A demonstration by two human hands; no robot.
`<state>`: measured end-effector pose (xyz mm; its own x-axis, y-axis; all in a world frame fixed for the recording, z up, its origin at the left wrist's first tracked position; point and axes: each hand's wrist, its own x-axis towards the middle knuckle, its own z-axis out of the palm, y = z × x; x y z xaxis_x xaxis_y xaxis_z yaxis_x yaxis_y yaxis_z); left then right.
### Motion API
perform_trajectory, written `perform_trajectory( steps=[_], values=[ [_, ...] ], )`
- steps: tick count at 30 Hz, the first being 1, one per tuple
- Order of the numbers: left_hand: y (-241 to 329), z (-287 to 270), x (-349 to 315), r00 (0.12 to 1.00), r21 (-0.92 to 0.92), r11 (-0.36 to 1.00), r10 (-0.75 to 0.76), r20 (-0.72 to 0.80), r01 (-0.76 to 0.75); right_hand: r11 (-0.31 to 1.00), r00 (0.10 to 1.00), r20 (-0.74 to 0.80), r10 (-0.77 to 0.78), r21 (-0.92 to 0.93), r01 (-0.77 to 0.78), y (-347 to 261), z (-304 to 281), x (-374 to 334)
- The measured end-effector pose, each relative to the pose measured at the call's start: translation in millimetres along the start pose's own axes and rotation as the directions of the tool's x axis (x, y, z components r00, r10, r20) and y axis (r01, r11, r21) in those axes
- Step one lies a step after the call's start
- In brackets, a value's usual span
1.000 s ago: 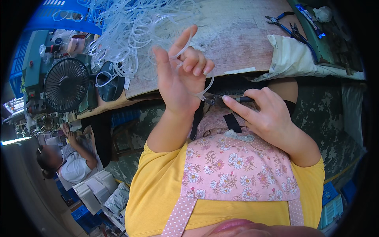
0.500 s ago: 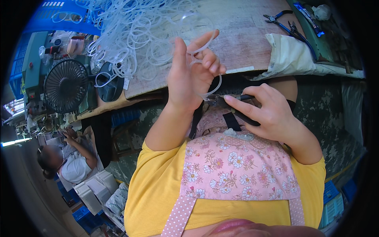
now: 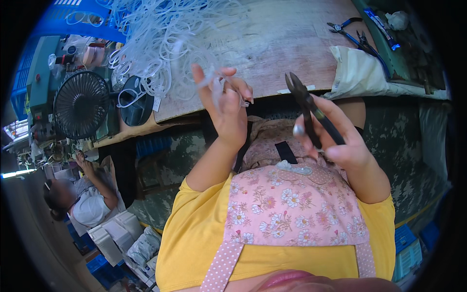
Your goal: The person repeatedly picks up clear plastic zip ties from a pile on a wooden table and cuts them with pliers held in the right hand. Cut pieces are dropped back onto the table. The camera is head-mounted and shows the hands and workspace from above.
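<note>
My left hand (image 3: 227, 109) is raised near the table's front edge, beside a heap of clear plastic loops (image 3: 160, 44). A thin clear plastic loop (image 3: 213, 78), smeared by motion, is between its thumb and curled fingers. A small dark end shows by the fingertips, too small to name. My right hand (image 3: 345, 141) grips a pair of cutting pliers (image 3: 306, 104) by the black handles. The pliers' jaws point up and away from me, slightly parted, and are apart from the loop.
On the wooden table (image 3: 277, 39) more pliers (image 3: 362, 41) lie at the far right, near a white cloth bag (image 3: 357, 70). A black fan (image 3: 81, 104) stands at left, below a blue crate (image 3: 46, 22). Another person (image 3: 92, 194) sits at the lower left.
The pliers have come away from the loop and swung upright to the right. My left hand has moved slightly left with the loop, which is now blurred.
</note>
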<state>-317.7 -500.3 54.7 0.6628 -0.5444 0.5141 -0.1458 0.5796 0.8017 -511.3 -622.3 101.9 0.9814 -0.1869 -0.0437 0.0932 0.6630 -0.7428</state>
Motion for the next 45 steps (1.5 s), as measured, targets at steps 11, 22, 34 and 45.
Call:
perform_trajectory(
  steps=[11, 22, 34, 45],
  values=[
    [34, 22, 10, 0.965, -0.634, 0.755, -0.257, -0.047, 0.170, -0.178, 0.899, 0.301, -0.317, -0.950, 0.255, 10, 24, 12],
    [33, 21, 10, 0.976, -0.612, 0.776, -0.214, -0.030, 0.152, -0.211, 0.903, 0.312, -0.294, -0.943, 0.257, 9, 24, 12],
    [42, 17, 21, 0.813, -0.669, 0.544, -0.559, 0.162, 0.507, -0.330, 0.882, 0.374, -0.287, -0.903, 0.275, 12, 6, 15],
    [28, 10, 19, 0.791, -0.685, 0.469, -0.551, 0.266, 0.557, -0.167, 0.881, 0.311, -0.355, -0.949, 0.268, 11, 12, 10]
  ],
)
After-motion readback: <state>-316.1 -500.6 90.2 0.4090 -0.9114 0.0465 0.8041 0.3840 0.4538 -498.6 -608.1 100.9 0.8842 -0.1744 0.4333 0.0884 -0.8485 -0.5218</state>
